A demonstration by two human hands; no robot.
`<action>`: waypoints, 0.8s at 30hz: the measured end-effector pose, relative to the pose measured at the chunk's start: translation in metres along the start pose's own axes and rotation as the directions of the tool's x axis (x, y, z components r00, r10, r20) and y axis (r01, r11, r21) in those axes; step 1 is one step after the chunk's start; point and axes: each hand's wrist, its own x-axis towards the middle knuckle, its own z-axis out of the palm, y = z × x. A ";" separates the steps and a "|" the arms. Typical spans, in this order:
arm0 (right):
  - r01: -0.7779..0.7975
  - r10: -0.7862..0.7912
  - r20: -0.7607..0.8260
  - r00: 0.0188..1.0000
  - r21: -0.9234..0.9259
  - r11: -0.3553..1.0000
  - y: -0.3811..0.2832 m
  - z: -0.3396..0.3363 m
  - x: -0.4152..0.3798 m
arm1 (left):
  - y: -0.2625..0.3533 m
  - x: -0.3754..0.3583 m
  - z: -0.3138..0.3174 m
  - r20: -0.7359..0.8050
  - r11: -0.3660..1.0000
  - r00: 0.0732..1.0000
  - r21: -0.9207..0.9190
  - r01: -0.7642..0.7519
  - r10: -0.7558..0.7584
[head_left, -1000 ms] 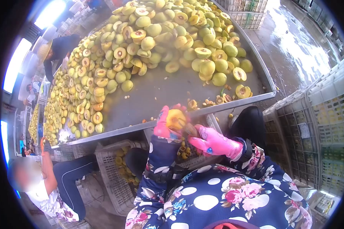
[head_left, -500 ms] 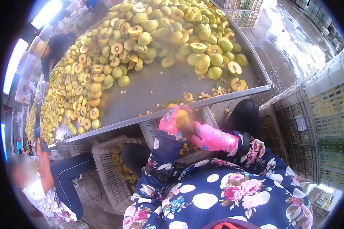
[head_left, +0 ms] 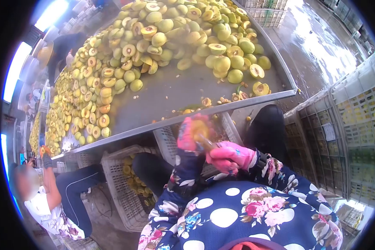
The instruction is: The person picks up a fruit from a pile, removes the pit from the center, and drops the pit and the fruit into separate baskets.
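My left hand, in a pink glove, is closed around a yellow peach-like fruit piece just below the metal table's front edge. My right hand, in a matching glove, is closed around the handle end of a slim hand tool. The tool's tip points at the fruit and seems to touch it; motion blur hides its exact shape. Beneath both hands stands a plastic crate, partly hidden by my arms. Halved yellow-green stone fruit, many with brown stones showing, is heaped on the table.
The metal table's raised rim runs across in front of me. A crate of fruit pieces stands left of my knee. Stacked crates rise at the right. A co-worker sits at the left; another person is farther back.
My right hand has drawn back slightly down and right from the fruit, so the slim tool now shows between my hands. The left hand still holds the fruit, turned somewhat.
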 end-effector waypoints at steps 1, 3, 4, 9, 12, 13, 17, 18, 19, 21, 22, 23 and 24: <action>0.022 -0.019 0.051 0.999 -0.058 0.998 0.000 0.000 -0.005 | 0.010 -0.004 -0.006 0.028 0.994 0.994 -0.003 -0.109 0.109; -0.193 0.189 -0.042 0.981 -0.255 0.947 0.000 -0.009 -0.001 | 0.052 -0.023 -0.035 -0.029 0.942 0.948 0.127 -0.311 0.317; -0.297 0.278 -0.104 0.955 -0.345 0.890 0.001 -0.017 0.004 | 0.085 -0.036 -0.058 -0.097 0.884 0.902 0.266 -0.384 0.421; -0.425 0.297 -0.309 0.904 -0.730 0.535 0.023 -0.038 0.020 | 0.214 -0.099 -0.090 -0.050 -0.550 0.857 0.748 0.372 0.512; -0.451 0.276 -0.359 0.891 -0.643 0.619 0.020 -0.035 0.030 | 0.272 -0.045 -0.148 -0.224 0.257 0.872 0.959 0.118 0.436; -0.444 0.286 -0.344 0.895 -0.617 0.649 0.022 -0.038 0.033 | 0.272 -0.019 -0.115 0.151 -0.434 0.851 0.896 0.098 0.503; -0.431 0.280 -0.342 0.897 -0.540 0.723 0.028 -0.057 0.036 | 0.259 0.109 -0.058 0.027 -0.304 0.896 0.945 0.122 0.444; -0.447 0.280 -0.368 0.887 -0.529 0.721 0.025 -0.057 0.037 | 0.249 0.135 -0.047 -0.052 -0.272 0.902 0.945 0.184 0.428; -0.464 0.282 -0.393 0.875 -0.517 0.719 0.019 -0.055 0.037 | 0.238 0.155 -0.043 -0.077 -0.315 0.901 0.921 0.228 0.427; -0.483 0.308 -0.405 0.861 -0.459 0.746 0.022 -0.058 0.038 | 0.220 0.175 -0.039 -0.085 -0.394 0.903 0.880 0.267 0.422; -0.470 0.304 -0.390 0.869 -0.459 0.754 0.021 -0.060 0.038 | 0.213 0.179 -0.039 -0.086 -0.403 0.905 0.875 0.268 0.416; -0.457 0.299 -0.377 0.877 -0.458 0.763 0.018 -0.060 0.037 | 0.210 0.177 -0.039 -0.077 -0.379 0.909 0.892 0.247 0.411; -0.445 0.297 -0.362 0.883 -0.451 0.774 0.018 -0.059 0.036 | 0.208 0.176 -0.038 -0.065 -0.312 0.916 0.929 0.200 0.395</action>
